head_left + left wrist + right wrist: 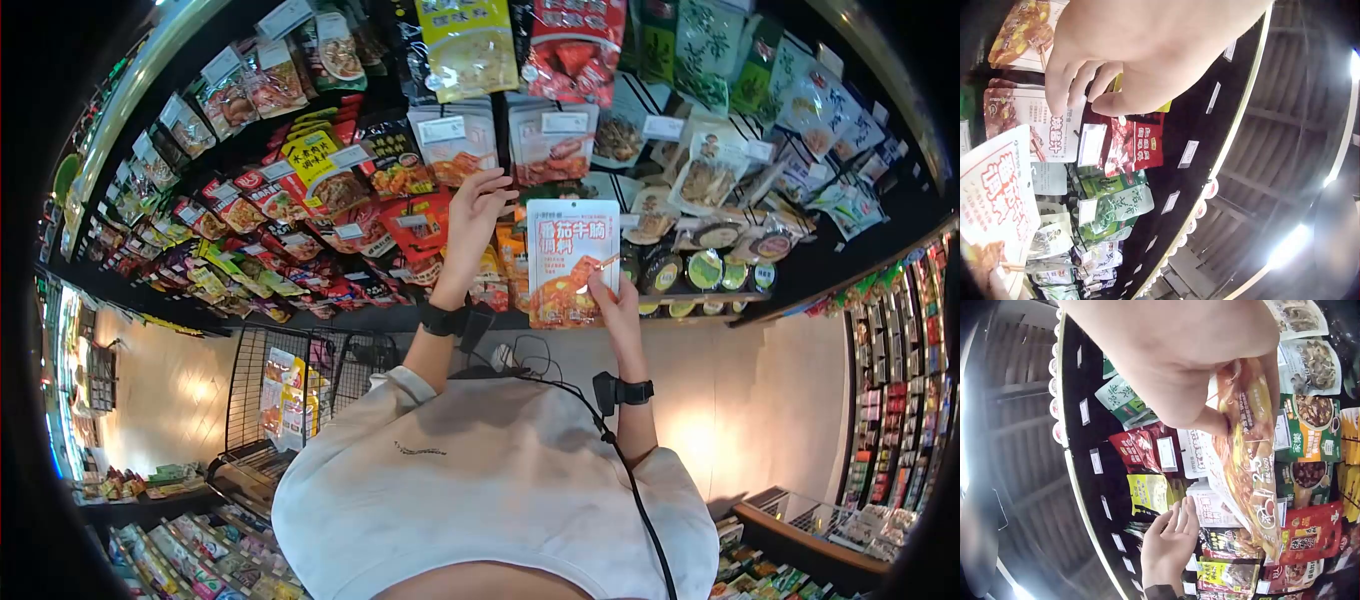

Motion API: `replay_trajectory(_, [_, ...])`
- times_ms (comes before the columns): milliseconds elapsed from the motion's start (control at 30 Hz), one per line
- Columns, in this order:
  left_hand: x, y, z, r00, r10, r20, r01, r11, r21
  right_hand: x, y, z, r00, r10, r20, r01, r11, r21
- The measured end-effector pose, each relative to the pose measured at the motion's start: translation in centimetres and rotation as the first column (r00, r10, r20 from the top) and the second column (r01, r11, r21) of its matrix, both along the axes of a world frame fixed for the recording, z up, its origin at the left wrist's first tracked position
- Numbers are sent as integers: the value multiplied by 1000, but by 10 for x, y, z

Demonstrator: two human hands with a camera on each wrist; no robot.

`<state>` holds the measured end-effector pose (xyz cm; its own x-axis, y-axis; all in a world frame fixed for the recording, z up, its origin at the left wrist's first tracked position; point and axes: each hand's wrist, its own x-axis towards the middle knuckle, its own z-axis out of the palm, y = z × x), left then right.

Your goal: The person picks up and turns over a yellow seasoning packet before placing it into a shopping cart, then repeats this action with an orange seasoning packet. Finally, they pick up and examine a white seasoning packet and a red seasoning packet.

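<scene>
My right hand [615,310] pinches a white and orange pouch of tomato beef brisket seasoning [573,250] by its lower right side, thumb across the front. Its printed face is turned towards the head camera; in the right wrist view the pouch [1244,444] shows edge-on, its remaining fingers hidden behind it. Raised to the left of the pouch, my left hand [478,210] holds nothing, its fingers loosely bent. Just beyond that hand hang white pouches [458,150] on a rack hook. In the left wrist view the left hand [1129,56] overlaps a similar hanging pouch [1041,119].
Hanging seasoning packets [330,170] crowd the rack on the left, dried goods in bags [710,170] on the right. Large yellow [468,45] and red packets [575,50] hang above. A wire shopping cart [245,390] with packets inside stands at left. Cables [625,460] run down my shirt.
</scene>
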<state>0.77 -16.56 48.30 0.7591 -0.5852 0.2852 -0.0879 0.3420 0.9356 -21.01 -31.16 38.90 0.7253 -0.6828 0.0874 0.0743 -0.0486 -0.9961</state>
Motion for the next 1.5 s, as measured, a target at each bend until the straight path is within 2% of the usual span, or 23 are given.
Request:
replay_trajectory(200, [45, 2, 8, 963, 258, -73, -266, 953, -145, 73, 10, 18, 983, 182, -13, -182, 983, -31])
replay_trajectory(300, [53, 4, 10, 962, 269, -39, -271, 934, -233, 112, 18, 32, 971, 237, -18, -237, 970, -45])
replay_trajectory(367, [57, 12, 14, 963, 271, 11, -264, 945, -194, 134, 23, 38, 970, 241, -30, -242, 970, -32])
replay_trajectory(400, [57, 16, 17, 960, 278, 38, -267, 945, -188, 146, 26, 41, 970, 239, 37, -236, 969, -67])
replay_trajectory(433, [58, 19, 25, 957, 283, 64, -268, 947, -178, 157, 28, 43, 972, 234, 32, -231, 971, -62])
replay_trajectory(567, [70, 25, 43, 950, 285, 126, -250, 939, -237, 186, 40, 52, 977, 214, 22, -212, 975, -60])
replay_trajectory(633, [78, 24, 44, 960, 262, 96, -230, 938, -258, 196, 46, 65, 976, 217, -12, -218, 976, -19])
replay_trajectory(700, [83, 23, 42, 967, 247, 61, -222, 936, -273, 208, 43, 51, 976, 215, 39, -212, 974, -74])
replay_trajectory(1067, [87, 26, 45, 965, 255, 55, -236, 942, -237, 212, 39, 34, 975, 209, 76, -208, 978, -19])
replay_trajectory(1200, [78, 29, 53, 964, 260, 61, -244, 951, -188, 208, 34, 38, 960, 276, 38, -279, 951, 131])
replay_trajectory(1333, [74, 31, 57, 957, 268, 112, -252, 958, -138, 205, 27, 32, 921, 372, 113, -369, 928, -50])
replay_trajectory(1433, [66, 30, 65, 950, 281, 134, -269, 958, -101, 201, 26, 32, 930, 355, 98, -355, 935, -23])
replay_trajectory(1500, [64, 31, 65, 943, 300, 143, -288, 953, -96, 207, 24, 34, 925, 342, 167, -334, 939, -79])
